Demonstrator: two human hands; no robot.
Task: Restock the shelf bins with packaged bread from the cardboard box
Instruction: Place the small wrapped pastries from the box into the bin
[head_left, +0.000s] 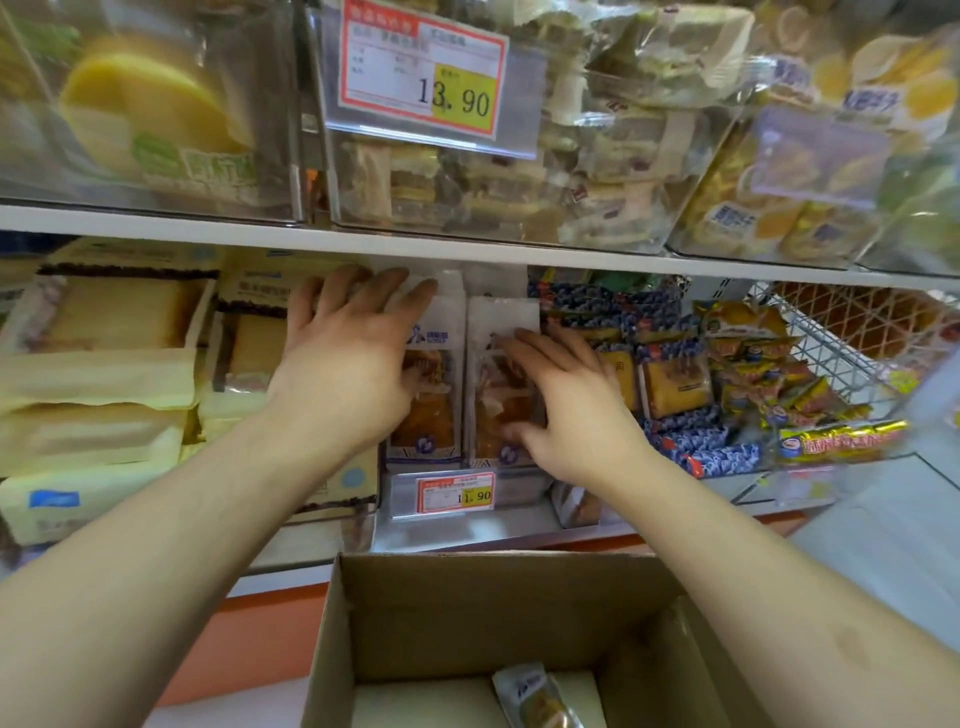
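While two bread packs (457, 374) stand upright in bin above price tag (455, 491), we square them: left hand (343, 364) flat against left pack, right hand (566, 400) spread on right pack, neither gripping. Press back evenly. One pack (540, 696) left in box (467, 613) below tag.

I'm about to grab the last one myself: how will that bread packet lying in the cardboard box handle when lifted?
The bread packet probably feels light for its size, being bread in thin film. Its glossy wrapper looks slippery, and the sealed end would likely flop. Squeezing would probably crush the bread, so hold it loosely when lifting from the cardboard box.
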